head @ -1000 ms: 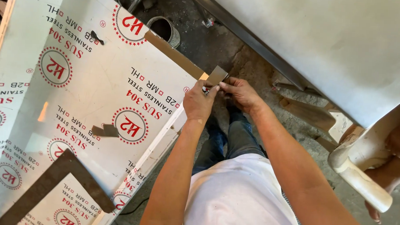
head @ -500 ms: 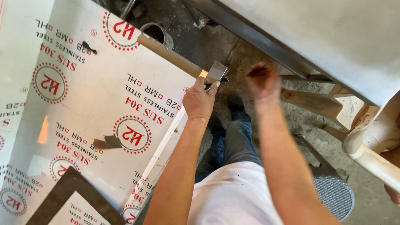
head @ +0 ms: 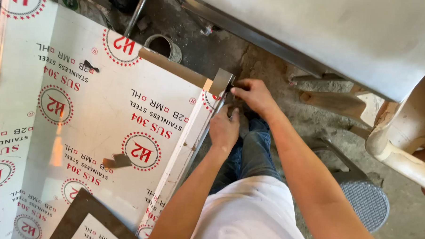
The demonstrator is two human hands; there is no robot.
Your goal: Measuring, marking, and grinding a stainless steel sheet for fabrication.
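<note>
Right hand point(head: 252, 94) back at sheet corner point(head: 221, 82).

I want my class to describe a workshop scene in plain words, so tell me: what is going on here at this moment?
A person stands over a large metal sheet covered in white protective film with red round marks. Both hands work at its near corner. The right hand pinches a small grey metal piece sitting on that corner. The left hand rests just below, against the sheet's folded edge; what its grip closes on cannot be made out. A short metal pipe stands on the dirty floor beyond.
</note>
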